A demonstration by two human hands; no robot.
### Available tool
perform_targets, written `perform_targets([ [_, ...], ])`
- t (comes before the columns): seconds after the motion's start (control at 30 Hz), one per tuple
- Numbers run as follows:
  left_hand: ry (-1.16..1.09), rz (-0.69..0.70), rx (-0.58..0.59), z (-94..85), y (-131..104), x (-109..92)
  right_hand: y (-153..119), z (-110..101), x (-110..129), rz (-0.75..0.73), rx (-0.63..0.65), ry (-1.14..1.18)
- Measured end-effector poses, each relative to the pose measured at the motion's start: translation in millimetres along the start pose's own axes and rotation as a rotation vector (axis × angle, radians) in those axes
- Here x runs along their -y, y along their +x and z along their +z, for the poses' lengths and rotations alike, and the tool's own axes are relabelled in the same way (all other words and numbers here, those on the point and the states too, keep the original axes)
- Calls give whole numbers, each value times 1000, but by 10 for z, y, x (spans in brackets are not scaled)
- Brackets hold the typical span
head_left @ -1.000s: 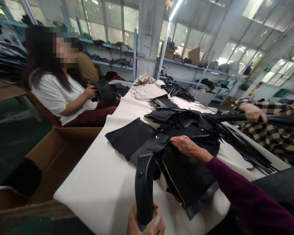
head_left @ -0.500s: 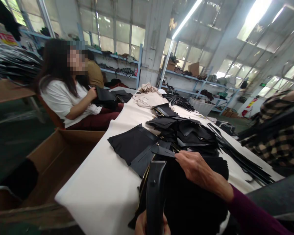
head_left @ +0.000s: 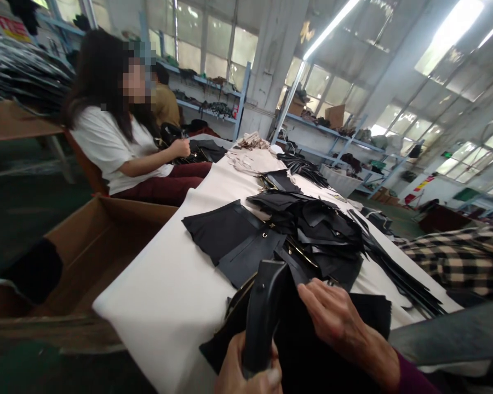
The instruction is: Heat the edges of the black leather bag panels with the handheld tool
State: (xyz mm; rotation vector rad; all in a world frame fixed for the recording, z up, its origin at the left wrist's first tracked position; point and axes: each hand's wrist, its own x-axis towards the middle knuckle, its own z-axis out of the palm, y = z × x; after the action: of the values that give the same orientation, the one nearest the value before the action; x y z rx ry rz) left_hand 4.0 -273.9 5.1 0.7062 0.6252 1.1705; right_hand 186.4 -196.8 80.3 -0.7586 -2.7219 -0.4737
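Note:
My left hand [head_left: 248, 365] is closed around a smooth black leather piece [head_left: 262, 314] with a curved, folded edge, near the bottom of the view. Beside it my right hand [head_left: 332, 314] has its fingers bent together at the dark upper edge of the same black work; the thumb is hidden. Dark black material [head_left: 304, 350] spreads beneath both hands, too dark to show where one layer ends. Just beyond lies a flat black panel [head_left: 246, 249] with a small metal ring, next to a heap of black pieces [head_left: 324, 221], some with gold zippers.
A white-covered table [head_left: 156, 323] runs away from me. Black strips [head_left: 402, 262] lie along its right side, beige pieces [head_left: 257, 158] at the far end. An open cardboard box [head_left: 107, 241] stands at left, near a seated person [head_left: 119, 137]. A checked sleeve [head_left: 460, 254] shows at right.
My right hand has moved down, nearer to my left, and the strip at its fingertips is out of sight. My left hand has risen further into view. The seated person's hand has moved right.

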Motion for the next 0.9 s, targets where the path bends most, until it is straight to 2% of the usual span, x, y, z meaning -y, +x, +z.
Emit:
perform_targets([
  [0.07,-18,12,35,-25,41,-56,-102,18,34,-10,-37,9],
  [0.1,-29,16,35,-41,60,-72,-132,33,29,49,-47,52],
  [0.17,-62,18,20,-72,80,-73,-142,67,-25,271,-41,200],
  [0.23,-97,8,16,-91,70,-43,-102,101,-123,514,36,356],
  [0.33,-111,-18,41,-97,21,0,-14,135,-279,695,178,512],
  [0.47,-97,-70,61,-102,-26,-3,72,136,-379,717,200,585],
  [0.67,-101,-143,75,-120,-32,53,162,100,-330,626,190,682],
  [0.8,-72,-92,79,-179,22,77,146,61,-313,563,214,678],
  [0.9,-41,-40,11,-252,70,48,125,-4,-456,573,251,618],
])
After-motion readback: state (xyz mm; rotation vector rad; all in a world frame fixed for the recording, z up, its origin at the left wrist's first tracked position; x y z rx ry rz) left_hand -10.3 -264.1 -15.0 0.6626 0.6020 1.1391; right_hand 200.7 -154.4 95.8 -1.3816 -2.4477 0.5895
